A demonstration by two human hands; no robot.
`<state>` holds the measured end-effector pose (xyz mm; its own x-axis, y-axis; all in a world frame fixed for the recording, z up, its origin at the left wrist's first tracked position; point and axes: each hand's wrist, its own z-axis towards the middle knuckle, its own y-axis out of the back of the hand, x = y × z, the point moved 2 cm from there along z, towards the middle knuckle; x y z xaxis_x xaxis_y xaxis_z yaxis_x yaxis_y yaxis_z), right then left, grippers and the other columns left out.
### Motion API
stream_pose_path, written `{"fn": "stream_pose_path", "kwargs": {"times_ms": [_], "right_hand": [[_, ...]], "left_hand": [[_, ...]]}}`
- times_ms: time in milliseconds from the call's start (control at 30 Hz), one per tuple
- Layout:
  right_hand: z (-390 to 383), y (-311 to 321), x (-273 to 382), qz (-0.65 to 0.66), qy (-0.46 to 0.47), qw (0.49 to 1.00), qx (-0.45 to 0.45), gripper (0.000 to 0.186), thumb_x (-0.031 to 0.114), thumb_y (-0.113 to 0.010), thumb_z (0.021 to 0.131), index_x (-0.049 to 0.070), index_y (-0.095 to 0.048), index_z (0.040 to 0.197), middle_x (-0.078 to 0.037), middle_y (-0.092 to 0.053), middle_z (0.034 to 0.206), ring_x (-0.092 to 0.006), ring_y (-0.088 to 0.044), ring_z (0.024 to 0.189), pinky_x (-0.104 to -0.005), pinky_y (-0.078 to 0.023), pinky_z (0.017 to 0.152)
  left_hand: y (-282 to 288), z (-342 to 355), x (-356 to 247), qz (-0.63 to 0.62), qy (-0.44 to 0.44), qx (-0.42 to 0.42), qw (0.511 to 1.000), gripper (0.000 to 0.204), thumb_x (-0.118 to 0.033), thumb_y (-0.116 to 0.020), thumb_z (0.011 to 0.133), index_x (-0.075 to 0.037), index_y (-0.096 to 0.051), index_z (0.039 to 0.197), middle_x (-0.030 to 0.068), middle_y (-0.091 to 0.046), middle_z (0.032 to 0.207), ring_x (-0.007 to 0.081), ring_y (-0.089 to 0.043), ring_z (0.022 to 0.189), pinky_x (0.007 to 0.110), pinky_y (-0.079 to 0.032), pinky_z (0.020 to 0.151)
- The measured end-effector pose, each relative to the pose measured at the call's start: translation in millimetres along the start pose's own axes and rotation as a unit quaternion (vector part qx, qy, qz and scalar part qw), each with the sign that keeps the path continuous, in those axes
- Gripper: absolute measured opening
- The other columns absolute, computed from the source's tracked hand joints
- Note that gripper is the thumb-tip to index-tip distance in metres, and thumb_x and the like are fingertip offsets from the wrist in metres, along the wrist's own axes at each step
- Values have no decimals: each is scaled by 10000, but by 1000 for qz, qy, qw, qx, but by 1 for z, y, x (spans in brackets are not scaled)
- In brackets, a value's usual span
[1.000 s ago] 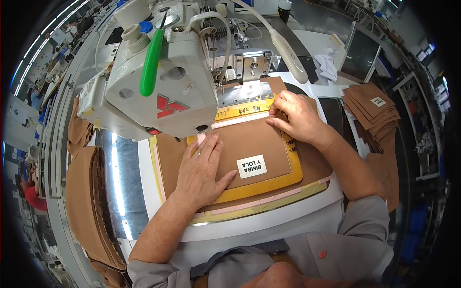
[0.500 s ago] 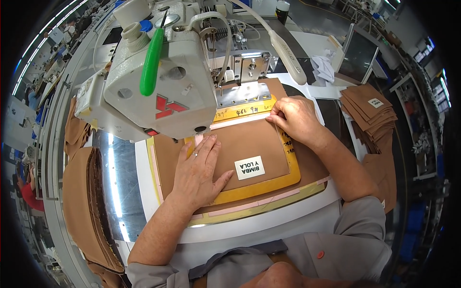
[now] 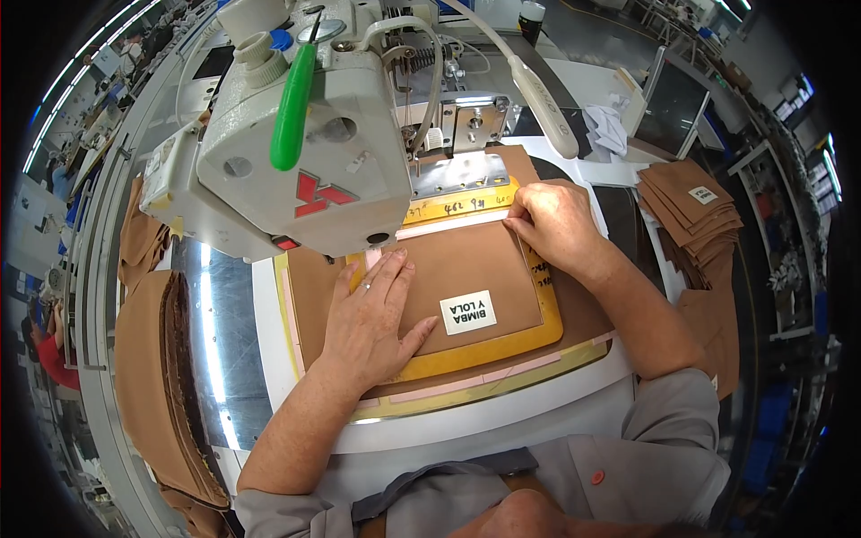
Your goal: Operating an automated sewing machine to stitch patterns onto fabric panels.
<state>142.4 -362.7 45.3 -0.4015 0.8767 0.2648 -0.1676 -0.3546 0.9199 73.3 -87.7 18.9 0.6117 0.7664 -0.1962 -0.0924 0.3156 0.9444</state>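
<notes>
While left fingers point(image 3: 384, 280) touch fabric point(image 3: 475, 255) (brown), right fingers point(image 3: 531, 203) curl.

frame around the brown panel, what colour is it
The frame is yellow, seen best in the head view.

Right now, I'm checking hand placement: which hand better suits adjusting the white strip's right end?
The right hand, probably: it's curled at that end of the white strip; the left hand lies spread across the brown panel.
</notes>
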Motion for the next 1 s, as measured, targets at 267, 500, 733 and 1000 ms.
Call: {"fn": "stream_pose_path", "kwargs": {"times_ms": [267, 500, 733, 1000], "right_hand": [[-10, -9, 20, -240, 162, 954, -75, 71, 108, -672, 654, 113, -627, 708, -39, -587, 726, -191, -626, 713, -325, -427, 597], [-25, -17, 37, -284, 184, 941, -27, 169, 188, -686, 756, 59, -678, 864, -55, -584, 801, -197, -600, 817, -326, -432, 637], [-23, -21, 65, -178, 159, 971, 12, 641, 492, -731, 802, 128, -635, 1320, -72, -592, 972, -215, -594, 897, -346, -492, 727], [-17, -30, 77, -225, 162, 956, 98, 723, 644, -594, 874, 185, -562, 1432, -154, -568, 1119, -282, -579, 967, -420, -551, 774]], "left_hand": [[1, -1, -2, -8, 4, 0, 1000, 634, -402, -706, 870, -7, -553, 1342, 171, -529, 1437, 291, -523, 1327, 566, -312, 1135], [-1, -2, 1, -4, 8, -1, 1000, 638, -394, -710, 865, 2, -549, 1339, 167, -525, 1437, 285, -537, 1315, 568, -318, 1127], [4, 3, 0, -32, 34, -6, 999, 684, -413, -718, 847, 5, -530, 1354, 167, -514, 1407, 292, -572, 1249, 554, -350, 1106], [5, 0, -3, 36, 16, 44, 998, 653, -479, -615, 907, -22, -540, 1368, 178, -502, 1409, 299, -518, 1309, 538, -332, 1119]]}}
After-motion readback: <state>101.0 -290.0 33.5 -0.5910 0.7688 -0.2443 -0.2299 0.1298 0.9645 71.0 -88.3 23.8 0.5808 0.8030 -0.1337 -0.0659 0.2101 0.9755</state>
